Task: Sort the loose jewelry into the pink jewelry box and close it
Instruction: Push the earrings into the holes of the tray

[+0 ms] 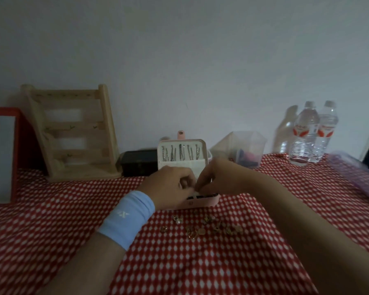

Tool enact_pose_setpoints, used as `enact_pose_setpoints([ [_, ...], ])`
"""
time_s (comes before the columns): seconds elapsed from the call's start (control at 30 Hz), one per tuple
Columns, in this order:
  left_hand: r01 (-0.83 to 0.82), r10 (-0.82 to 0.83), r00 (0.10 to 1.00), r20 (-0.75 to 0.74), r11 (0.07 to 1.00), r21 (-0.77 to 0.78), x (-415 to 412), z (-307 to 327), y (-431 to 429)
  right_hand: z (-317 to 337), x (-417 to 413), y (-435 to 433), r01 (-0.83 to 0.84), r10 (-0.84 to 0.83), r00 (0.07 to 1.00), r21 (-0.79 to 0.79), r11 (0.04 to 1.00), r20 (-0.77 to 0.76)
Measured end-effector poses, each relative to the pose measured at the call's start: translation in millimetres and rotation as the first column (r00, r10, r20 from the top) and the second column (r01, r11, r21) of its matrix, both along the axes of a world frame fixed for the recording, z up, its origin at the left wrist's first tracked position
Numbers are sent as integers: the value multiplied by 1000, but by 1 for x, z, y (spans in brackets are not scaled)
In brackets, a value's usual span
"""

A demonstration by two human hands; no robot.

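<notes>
I am curling left hand (168, 185), right hand (221, 177) over pink jewelry box (202, 202), grip unclear, loose jewelry (211, 227) lying nearer, red worktop (200, 271), pale wall (179, 60).

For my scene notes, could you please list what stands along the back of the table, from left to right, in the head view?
Red-framed board → wooden stand → black box → pink jewelry box → clear plastic container → two water bottles.

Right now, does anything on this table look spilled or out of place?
Only the loose jewelry, scattered on the red cloth just in front of the open pink jewelry box. Nothing looks spilled or damaged; the two water bottles stand upright.
</notes>
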State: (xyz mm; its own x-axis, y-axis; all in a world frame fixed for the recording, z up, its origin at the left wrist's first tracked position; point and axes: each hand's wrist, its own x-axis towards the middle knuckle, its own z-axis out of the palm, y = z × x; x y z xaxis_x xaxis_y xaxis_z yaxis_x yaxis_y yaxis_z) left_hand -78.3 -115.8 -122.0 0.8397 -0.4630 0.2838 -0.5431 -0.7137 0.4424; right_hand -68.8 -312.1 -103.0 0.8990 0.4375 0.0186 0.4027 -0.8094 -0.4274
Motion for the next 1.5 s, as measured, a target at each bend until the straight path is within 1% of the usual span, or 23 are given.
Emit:
enact_pose_setpoints([
  [0.07, 33, -31, 999, -36, 998, 51, -12, -1, -8, 0, -10, -5, -18, 13, 998, -78, 997, -56],
  [0.17, 101, -93, 990, -107, 992, 76, -24, -4, -19, -1, -23, -14, 2, -19, 991, -129, 992, -133],
  [0.27, 116, -102, 986, -132, 988, 98, -32, -8, -28, -3, -33, -22, -24, -5, 987, -179, 984, -161],
  [0.37, 110, -85, 987, -137, 976, 188, -34, -13, -32, -9, -37, -25, -43, 1, 977, -197, 980, -211],
  [0.43, 115, -84, 987, -137, 964, 241, -34, -15, -30, -15, -38, -24, -32, -7, 977, -181, 983, -214],
  [0.53, 127, -92, 982, -162, 967, 220, -37, -17, -28, -16, -40, -22, -31, -3, 981, -172, 985, -194],
  [0.63, 107, -87, 983, -164, 988, 115, -40, -16, -24, -13, -41, -24, -22, 6, 989, -107, 994, -147],
  [0.7, 69, -70, 983, -168, 998, -13, -38, -15, -22, -9, -39, -26, 7, -12, 995, -52, 999, -104],
  [0.77, 31, -66, 972, -225, 988, -154, -35, -14, -19, -3, -38, -27, 9, -9, 996, 2, 1000, -89],
  [0.9, -37, -98, 935, -340, 929, -369, -27, -11, -13, 9, -33, -25, -39, 47, 997, 132, 990, -57],
  [0.97, -65, -129, 921, -368, 879, -473, -23, -9, -11, 12, -29, -24, -19, 36, 997, 241, 970, -63],
  [1.0, -85, -136, 915, -379, 855, -511, -22, -8, -11, 14, -28, -23, -7, 37, 995, 306, 952, -90],
  [1.1, -127, -152, 910, -386, 784, -608, -12, -4, -11, 18, -22, -17, 6, 85, 983, 491, 871, -162],
  [1.17, -142, -180, 905, -385, 727, -672, 0, 0, -8, 22, -16, -11, 30, 77, 983, 562, 826, -166],
  [1.23, -158, -212, 892, -399, 681, -715, 10, 5, -3, 26, -10, -6, 45, 46, 990, 593, 804, -137],
  [1.3, -157, -241, 883, -403, 657, -737, 20, 9, 1, 29, -2, -1, 41, 20, 995, 603, 797, -95],
  [1.5, -170, -266, 863, -430, 648, -742, 40, 15, 11, 26, 19, 16, 45, -67, 998, 613, 789, 13],
])
